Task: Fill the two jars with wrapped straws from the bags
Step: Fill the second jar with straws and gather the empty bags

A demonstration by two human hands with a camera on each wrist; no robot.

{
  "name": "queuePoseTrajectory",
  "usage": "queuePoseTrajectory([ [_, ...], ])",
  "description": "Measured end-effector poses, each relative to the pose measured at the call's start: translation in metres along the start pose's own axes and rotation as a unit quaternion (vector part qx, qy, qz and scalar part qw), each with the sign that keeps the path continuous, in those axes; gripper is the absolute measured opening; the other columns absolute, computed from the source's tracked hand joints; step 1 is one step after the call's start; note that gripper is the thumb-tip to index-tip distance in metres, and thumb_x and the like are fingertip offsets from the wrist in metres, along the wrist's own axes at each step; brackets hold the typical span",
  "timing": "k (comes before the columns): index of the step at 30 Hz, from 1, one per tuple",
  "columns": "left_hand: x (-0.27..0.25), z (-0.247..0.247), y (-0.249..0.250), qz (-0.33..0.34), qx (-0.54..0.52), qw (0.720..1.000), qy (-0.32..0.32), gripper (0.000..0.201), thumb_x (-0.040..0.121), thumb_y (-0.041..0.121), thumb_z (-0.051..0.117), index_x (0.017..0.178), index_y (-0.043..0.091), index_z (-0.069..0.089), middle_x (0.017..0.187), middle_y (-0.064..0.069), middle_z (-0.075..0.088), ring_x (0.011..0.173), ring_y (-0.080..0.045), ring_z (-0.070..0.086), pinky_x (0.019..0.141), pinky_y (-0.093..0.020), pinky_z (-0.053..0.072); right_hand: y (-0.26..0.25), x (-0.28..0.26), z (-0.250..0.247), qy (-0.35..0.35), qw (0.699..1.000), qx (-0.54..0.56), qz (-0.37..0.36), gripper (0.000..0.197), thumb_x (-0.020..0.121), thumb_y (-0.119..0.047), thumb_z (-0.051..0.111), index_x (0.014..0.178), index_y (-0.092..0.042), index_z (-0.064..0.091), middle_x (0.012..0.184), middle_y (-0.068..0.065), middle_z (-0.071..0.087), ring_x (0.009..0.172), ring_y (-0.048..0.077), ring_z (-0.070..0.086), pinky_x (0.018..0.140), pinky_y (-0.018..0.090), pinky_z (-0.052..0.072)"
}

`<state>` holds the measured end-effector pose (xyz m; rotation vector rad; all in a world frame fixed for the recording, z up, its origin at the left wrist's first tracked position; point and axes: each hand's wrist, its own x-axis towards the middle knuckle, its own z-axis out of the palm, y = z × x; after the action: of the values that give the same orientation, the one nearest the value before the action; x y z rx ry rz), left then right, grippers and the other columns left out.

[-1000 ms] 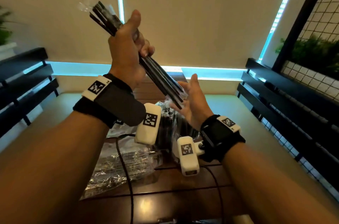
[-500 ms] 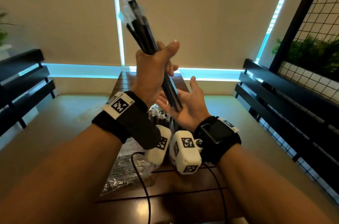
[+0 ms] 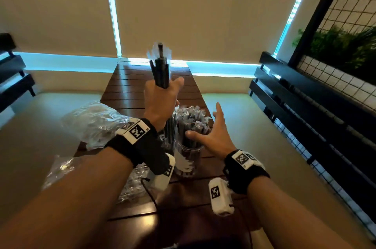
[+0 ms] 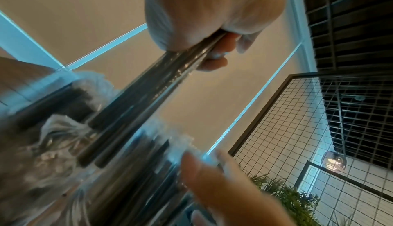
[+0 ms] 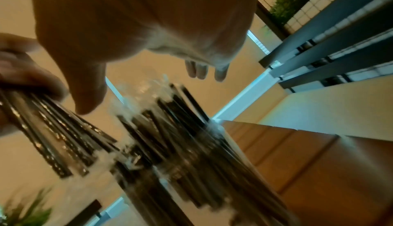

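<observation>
My left hand (image 3: 164, 95) grips a bundle of black wrapped straws (image 3: 160, 67) and holds it upright over the wooden table (image 3: 130, 85). The bundle's lower ends (image 5: 63, 170) hang just left of a clear jar (image 3: 188, 157) packed with wrapped straws (image 3: 191, 119). My right hand (image 3: 212, 129) is open, palm down, beside that jar, with its thumb (image 3: 190, 133) against the standing straws. In the left wrist view the fingers (image 4: 214, 61) curl round the bundle (image 4: 161, 85). A second jar is mostly hidden behind my left wrist.
Two crinkled clear bags lie on the table's left side, one further back (image 3: 95, 122) and one nearer (image 3: 61, 169). Dark slatted benches (image 3: 305, 106) flank the table on both sides. A wire grid with plants (image 3: 341, 49) stands at the right.
My left hand has swung the bundle from a tilt to upright and lowered it toward the jars. My right hand has left the bundle's lower end and moved onto the jar's straws.
</observation>
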<state>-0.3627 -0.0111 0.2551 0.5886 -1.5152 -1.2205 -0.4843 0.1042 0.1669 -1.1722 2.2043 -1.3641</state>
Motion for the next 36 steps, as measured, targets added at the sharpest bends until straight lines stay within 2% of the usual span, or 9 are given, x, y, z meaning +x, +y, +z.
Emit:
queuePoseTrajectory([
  [3,0.004,0.013,-0.017,-0.028,-0.011,0.999,0.009,0.043,0.086,0.02,0.07,0.052,0.013,0.045,0.042,0.001,0.04,0.035,-0.014,0.045,0.051,-0.034,0.051,0.032,0.003,0.014,-0.061,0.998,0.003,0.035,0.151,0.036,-0.073,0.086,0.154,-0.037,-0.001,0.159,-0.006,0.03,0.142,0.014,0.035,0.116,0.046,0.033],
  [7,0.011,0.031,-0.027,-0.05,-0.029,0.998,0.022,0.042,0.085,0.023,0.07,0.052,0.017,0.045,0.04,0.006,0.041,0.035,-0.013,0.045,0.051,-0.031,0.05,0.047,0.007,0.03,-0.05,0.997,0.041,0.033,0.1,0.054,-0.044,0.094,0.137,-0.038,0.039,0.125,-0.021,0.058,0.113,0.0,0.058,0.102,0.028,0.048],
  [11,0.017,0.046,-0.037,-0.064,-0.051,0.995,0.056,0.037,0.085,0.023,0.071,0.056,0.017,0.048,0.044,0.002,0.045,0.034,-0.013,0.046,0.048,-0.03,0.049,0.05,0.008,0.038,-0.037,0.996,0.083,0.025,0.076,0.059,-0.031,0.094,0.119,-0.04,0.049,0.106,-0.03,0.06,0.093,-0.022,0.055,0.077,0.002,0.045],
  [18,-0.013,0.049,-0.097,-0.08,0.041,0.996,-0.011,0.038,0.083,0.037,0.07,0.059,0.011,0.057,0.054,-0.004,0.06,0.054,-0.032,0.063,0.053,-0.047,0.057,0.052,0.014,0.036,-0.045,0.997,0.045,0.042,0.076,0.047,-0.05,0.088,0.113,-0.033,0.053,0.1,-0.016,0.068,0.09,-0.001,0.066,0.078,0.025,0.056],
  [24,-0.029,0.029,-0.117,-0.051,0.149,0.974,-0.162,0.036,0.088,0.033,0.071,0.059,0.014,0.06,0.056,-0.001,0.062,0.056,-0.014,0.061,0.067,-0.043,0.057,0.055,0.021,0.036,-0.014,0.999,-0.008,0.044,0.076,0.048,-0.053,0.084,0.113,-0.033,0.049,0.105,-0.014,0.064,0.092,0.007,0.065,0.079,0.038,0.059],
  [27,-0.026,0.022,-0.102,-0.053,0.164,0.966,-0.195,0.018,0.083,0.036,0.075,0.081,0.018,0.071,0.078,0.003,0.073,0.077,-0.011,0.07,0.081,-0.043,0.058,0.055,0.019,0.038,-0.017,0.999,-0.01,0.044,0.076,0.05,-0.052,0.084,0.116,-0.037,0.049,0.107,-0.016,0.063,0.094,0.007,0.065,0.081,0.036,0.058],
  [31,-0.011,0.018,-0.065,0.071,0.198,0.969,-0.13,0.068,0.076,0.049,0.078,0.131,0.024,0.046,0.119,0.005,0.062,0.104,-0.009,0.061,0.089,-0.026,0.05,0.052,0.017,0.038,-0.017,0.999,-0.016,0.036,0.072,0.049,-0.058,0.084,0.107,-0.038,0.047,0.106,-0.015,0.063,0.096,0.008,0.064,0.082,0.036,0.057],
  [33,0.001,0.023,-0.048,0.151,0.221,0.954,-0.135,0.068,0.081,0.039,0.075,0.139,0.022,0.043,0.124,0.003,0.061,0.107,-0.011,0.061,0.092,-0.028,0.05,0.051,0.016,0.039,-0.019,0.999,-0.013,0.037,0.072,0.048,-0.059,0.083,0.107,-0.038,0.048,0.105,-0.016,0.064,0.096,0.007,0.063,0.082,0.035,0.057],
  [36,0.012,0.031,-0.039,0.18,0.333,0.903,-0.204,0.054,0.091,0.015,0.061,0.143,0.017,0.046,0.128,-0.005,0.06,0.113,-0.021,0.059,0.099,-0.035,0.048,0.052,0.016,0.039,-0.015,0.999,-0.008,0.044,0.072,0.046,-0.06,0.083,0.106,-0.038,0.051,0.102,-0.016,0.067,0.093,0.007,0.066,0.081,0.036,0.058],
])
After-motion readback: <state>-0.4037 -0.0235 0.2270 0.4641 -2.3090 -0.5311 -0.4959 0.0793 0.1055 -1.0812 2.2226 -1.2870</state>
